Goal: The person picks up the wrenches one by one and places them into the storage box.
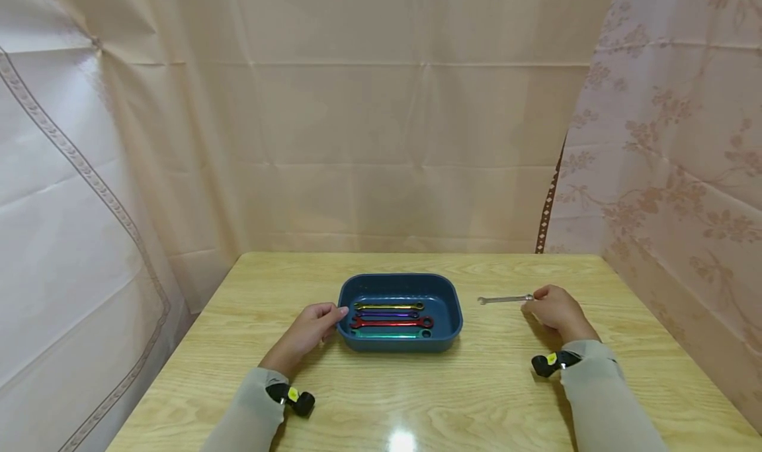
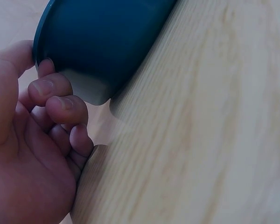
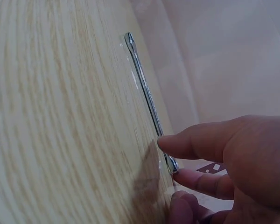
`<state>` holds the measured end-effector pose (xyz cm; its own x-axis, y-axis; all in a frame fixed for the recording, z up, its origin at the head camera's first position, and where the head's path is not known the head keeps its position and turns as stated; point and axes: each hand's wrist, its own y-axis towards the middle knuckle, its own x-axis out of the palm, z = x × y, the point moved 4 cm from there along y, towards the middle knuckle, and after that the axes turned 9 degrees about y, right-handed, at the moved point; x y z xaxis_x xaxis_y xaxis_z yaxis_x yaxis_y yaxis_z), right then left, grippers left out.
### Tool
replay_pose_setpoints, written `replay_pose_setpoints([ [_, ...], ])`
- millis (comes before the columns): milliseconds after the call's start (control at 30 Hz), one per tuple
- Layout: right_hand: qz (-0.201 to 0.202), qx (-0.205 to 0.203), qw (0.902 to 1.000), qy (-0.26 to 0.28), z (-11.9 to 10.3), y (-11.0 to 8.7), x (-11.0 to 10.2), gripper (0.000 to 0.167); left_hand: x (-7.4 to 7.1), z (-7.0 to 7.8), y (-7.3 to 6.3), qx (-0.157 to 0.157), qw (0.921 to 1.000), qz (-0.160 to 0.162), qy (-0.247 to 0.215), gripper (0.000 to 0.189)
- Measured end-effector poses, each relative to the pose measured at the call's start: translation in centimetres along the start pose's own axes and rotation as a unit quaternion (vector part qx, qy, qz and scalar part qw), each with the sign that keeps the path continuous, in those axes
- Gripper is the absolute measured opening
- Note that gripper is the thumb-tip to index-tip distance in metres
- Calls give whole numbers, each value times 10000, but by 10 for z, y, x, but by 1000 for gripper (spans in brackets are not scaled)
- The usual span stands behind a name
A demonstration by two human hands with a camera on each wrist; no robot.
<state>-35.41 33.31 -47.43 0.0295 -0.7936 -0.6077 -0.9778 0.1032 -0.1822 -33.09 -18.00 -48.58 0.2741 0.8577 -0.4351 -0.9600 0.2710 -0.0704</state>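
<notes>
A dark blue rectangular tray (image 1: 400, 345) sits mid-table, holding several combination wrenches side by side: a yellow wrench (image 1: 389, 306), a purple wrench (image 1: 387, 314), a red wrench (image 1: 389, 323) and a green wrench (image 1: 387, 335). My left hand (image 1: 315, 323) pinches the tray's left rim, its thumb over the edge and its curled fingers against the outer wall (image 2: 102, 42). To the right of the tray a silver wrench (image 1: 503, 300) lies on the table. My right hand (image 1: 558, 310) pinches its right end between two fingertips; the shaft (image 3: 144, 88) runs away from them.
The wooden table (image 1: 238, 372) carries the tray and wrenches. Beige cloth (image 1: 387, 141) hangs behind it, with a pale cloth (image 1: 65, 207) on the left and a flowered cloth (image 1: 684, 174) on the right. Black wrist cameras (image 1: 302, 402) are strapped over both sleeves.
</notes>
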Motion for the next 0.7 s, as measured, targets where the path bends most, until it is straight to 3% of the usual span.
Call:
replay_pose_setpoints([
  [400, 102, 60, 9999, 52, 4, 5, 4, 56, 0, 0, 0, 104, 9999, -8, 5, 43],
  [700, 276, -48, 9996, -90, 1, 2, 0, 37, 0, 1, -1, 49, 10000, -29, -13, 44],
])
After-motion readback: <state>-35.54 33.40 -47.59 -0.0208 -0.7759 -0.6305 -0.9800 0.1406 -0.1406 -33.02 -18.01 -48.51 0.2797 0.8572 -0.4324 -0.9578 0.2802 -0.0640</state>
